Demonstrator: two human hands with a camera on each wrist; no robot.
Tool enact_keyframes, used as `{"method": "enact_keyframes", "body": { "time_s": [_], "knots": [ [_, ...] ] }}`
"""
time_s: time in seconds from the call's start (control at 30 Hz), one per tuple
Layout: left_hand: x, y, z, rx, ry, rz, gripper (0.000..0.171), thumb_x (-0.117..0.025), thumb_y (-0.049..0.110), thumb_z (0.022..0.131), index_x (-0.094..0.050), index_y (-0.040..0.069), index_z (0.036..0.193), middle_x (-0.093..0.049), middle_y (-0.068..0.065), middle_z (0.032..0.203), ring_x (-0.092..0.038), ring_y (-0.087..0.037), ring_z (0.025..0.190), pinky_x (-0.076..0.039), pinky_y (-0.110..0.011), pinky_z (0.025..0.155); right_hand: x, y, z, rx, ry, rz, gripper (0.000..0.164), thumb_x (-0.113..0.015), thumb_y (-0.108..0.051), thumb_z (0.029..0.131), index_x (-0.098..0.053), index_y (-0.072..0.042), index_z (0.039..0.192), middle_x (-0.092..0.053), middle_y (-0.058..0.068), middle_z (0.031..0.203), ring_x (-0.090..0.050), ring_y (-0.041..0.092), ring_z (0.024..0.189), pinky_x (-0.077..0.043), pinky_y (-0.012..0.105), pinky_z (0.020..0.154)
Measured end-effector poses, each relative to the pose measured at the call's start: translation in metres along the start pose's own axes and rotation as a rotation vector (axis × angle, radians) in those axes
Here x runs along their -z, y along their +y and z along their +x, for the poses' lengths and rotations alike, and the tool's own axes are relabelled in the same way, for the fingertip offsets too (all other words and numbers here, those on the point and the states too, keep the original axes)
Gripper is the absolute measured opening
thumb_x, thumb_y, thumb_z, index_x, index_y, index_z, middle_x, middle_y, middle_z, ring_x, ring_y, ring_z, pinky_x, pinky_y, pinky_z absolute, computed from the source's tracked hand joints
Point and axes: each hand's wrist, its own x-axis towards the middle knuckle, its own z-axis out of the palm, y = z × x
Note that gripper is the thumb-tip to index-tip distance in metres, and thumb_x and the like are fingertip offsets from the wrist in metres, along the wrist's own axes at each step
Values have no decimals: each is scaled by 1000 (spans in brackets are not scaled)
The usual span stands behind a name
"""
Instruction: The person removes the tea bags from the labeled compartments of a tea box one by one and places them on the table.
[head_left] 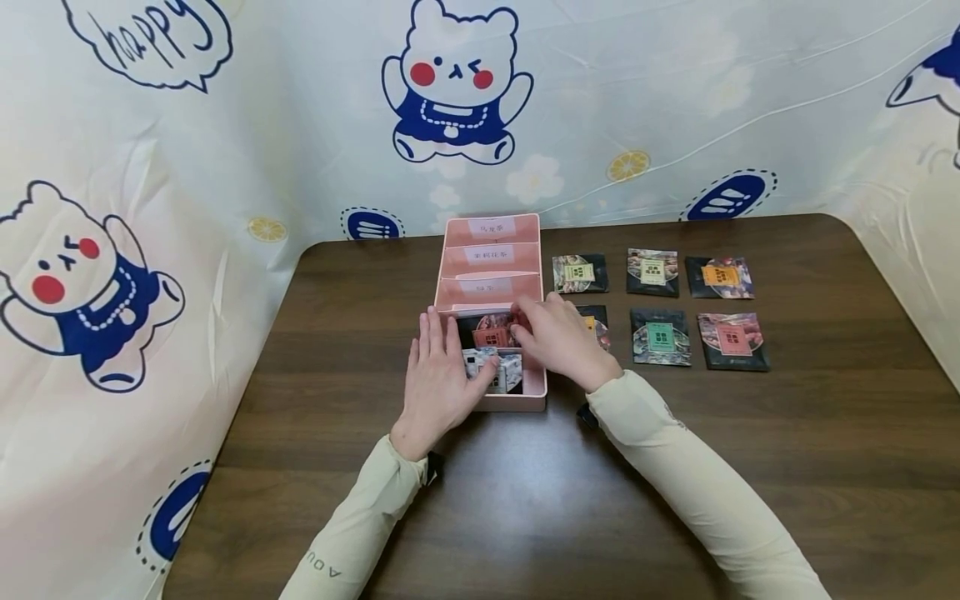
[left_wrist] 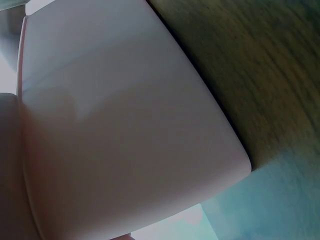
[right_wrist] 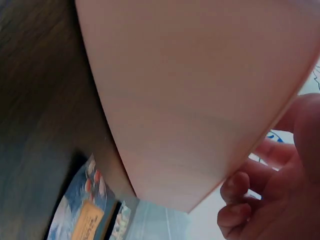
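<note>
A pink compartment box [head_left: 510, 402] stands on the table, its dividers carrying white labels. My left hand [head_left: 441, 367] rests along the box's left rim, fingers straight, with the thumb over a grey-white tea sachet [head_left: 513, 367] in the front compartment. Just behind it lies a dark tea sachet with a red label [head_left: 491, 337]. At that sachet's right edge, my right hand [head_left: 562, 337] pinches it between thumb and index finger. The box's side wall [right_wrist: 190, 100] fills much of the right wrist view, where curled fingers [right_wrist: 235, 186] lie by the rim. The left wrist view shows another box wall [left_wrist: 130, 130].
Right of the box, tea sachets lie in two rows: light green [head_left: 579, 273], cream [head_left: 652, 272] and orange [head_left: 720, 277] labels behind; green [head_left: 661, 337] and pink [head_left: 732, 341] ones in front. My right hand partly covers another orange-labelled sachet [head_left: 600, 327]. A printed curtain [head_left: 322, 125] hangs behind the table.
</note>
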Motion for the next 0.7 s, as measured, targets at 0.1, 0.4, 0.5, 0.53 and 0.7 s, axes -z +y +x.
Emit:
{"method": "enact_keyframes", "body": {
  "time_s": [0.1, 0.4, 0.5, 0.53, 0.7],
  "knots": [
    [0, 0, -1, 0, 7, 2, 94, -38, 68, 89, -29, -4, 149, -7, -24, 160, -7, -36, 150, -24, -56, 115, -2, -2, 0, -32, 20, 10, 22, -62, -25, 93, -63, -12, 111, -66, 1, 81, -46, 23, 75, -33, 35, 70],
    [1, 0, -1, -3, 5, -6, 94, -37, 69, 89, -28, -4, 149, -7, -23, 160, -7, -36, 150, -25, -56, 115, -13, -6, 1, -135, 96, 70, 19, -68, -24, 87, -64, -14, 102, -70, 2, 86, -48, 22, 78, -33, 38, 77],
    [1, 0, -1, -2, 5, -5, 94, -37, 69, 89, -27, -3, 150, -7, -23, 161, -7, -36, 150, -24, -56, 115, -16, -6, 0, -162, 98, 88, 19, -70, -25, 86, -64, -15, 102, -72, 1, 90, -49, 21, 80, -32, 38, 76],
    [1, 0, -1, -1, 4, -5, 95, -37, 69, 89, -27, -3, 149, -6, -23, 161, -7, -36, 150, -24, -56, 115, -17, -5, 0, -167, 99, 96, 19, -70, -25, 86, -64, -15, 102, -72, 0, 91, -49, 21, 80, -31, 38, 76],
    [0, 1, -1, 1, 4, -4, 95, -37, 69, 89, -28, -3, 149, -7, -23, 161, -7, -35, 150, -24, -56, 115, -20, -3, -1, -171, 119, 146, 20, -71, -24, 85, -65, -15, 102, -74, -1, 93, -50, 20, 81, -29, 37, 74]
  ]
}}
